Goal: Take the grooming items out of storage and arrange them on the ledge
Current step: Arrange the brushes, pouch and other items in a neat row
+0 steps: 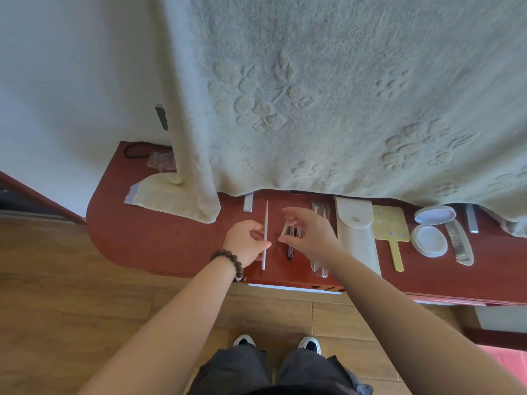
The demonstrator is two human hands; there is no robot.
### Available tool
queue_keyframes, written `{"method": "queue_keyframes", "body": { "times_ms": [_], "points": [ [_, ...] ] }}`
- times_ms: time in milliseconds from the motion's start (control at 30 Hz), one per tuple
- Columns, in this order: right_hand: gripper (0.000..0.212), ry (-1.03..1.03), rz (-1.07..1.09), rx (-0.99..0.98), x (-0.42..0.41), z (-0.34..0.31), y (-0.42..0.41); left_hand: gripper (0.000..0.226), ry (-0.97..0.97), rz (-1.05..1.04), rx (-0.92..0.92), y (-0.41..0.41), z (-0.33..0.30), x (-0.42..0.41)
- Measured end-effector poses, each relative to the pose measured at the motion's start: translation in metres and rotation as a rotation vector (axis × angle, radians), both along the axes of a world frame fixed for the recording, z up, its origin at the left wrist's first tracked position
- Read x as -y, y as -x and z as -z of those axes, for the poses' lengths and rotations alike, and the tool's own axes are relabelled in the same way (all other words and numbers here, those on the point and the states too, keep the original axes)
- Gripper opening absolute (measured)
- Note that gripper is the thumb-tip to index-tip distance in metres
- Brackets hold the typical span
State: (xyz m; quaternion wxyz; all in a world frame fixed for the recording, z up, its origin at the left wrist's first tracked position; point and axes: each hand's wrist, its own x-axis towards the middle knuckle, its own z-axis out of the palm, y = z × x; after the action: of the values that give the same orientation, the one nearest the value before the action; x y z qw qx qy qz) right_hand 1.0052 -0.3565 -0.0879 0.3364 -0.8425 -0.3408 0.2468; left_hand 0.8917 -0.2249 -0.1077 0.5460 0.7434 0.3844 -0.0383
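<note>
Grooming items lie in a row on a red-brown ledge (159, 240). A long thin silver tool (265, 218) lies front to back on it. My left hand (245, 242), with a bead bracelet on the wrist, curls around the tool's middle, thumb and fingers touching it. My right hand (310, 232) hovers just right of it and pinches a small clear packet of thin sticks (291, 231) between thumb and fingertips. A dark slim item (290, 252) lies on the ledge under that packet. Further right are a white snap pouch (356, 238), a yellow hand mirror (390, 228), an open round clear case (430, 236) and a comb (459, 245).
A large pale embossed towel (328, 95) hangs over the back of the ledge and hides its far edge. A folded cloth (168, 195), a black hair tie (137, 151) and a plastic bag (161, 161) lie at the left. Clear packets (320, 267) sit near the front edge. The floor below is wood.
</note>
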Motion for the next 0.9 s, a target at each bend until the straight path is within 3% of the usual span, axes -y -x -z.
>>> {"method": "queue_keyframes", "body": {
  "times_ms": [133,267,533,767,900],
  "points": [
    [0.056,0.092,-0.070,0.122,-0.003,0.021,-0.003,0.032,-0.173,-0.010,-0.050,-0.007,0.009,0.005],
    [0.051,0.135,-0.055,0.107,-0.009,0.026,0.002,0.031,-0.322,0.059,-0.102,-0.011,0.015,0.010],
    [0.051,0.143,-0.118,0.179,-0.012,0.028,0.003,0.031,-0.424,0.158,-0.112,-0.017,0.021,0.015],
    [0.055,0.042,-0.104,0.205,0.002,0.033,-0.001,0.031,-0.545,0.160,0.031,0.000,0.017,0.017],
    [0.060,0.121,-0.081,0.345,0.027,0.031,0.004,0.053,-0.655,0.393,0.093,0.017,0.014,0.024]
  ]
}}
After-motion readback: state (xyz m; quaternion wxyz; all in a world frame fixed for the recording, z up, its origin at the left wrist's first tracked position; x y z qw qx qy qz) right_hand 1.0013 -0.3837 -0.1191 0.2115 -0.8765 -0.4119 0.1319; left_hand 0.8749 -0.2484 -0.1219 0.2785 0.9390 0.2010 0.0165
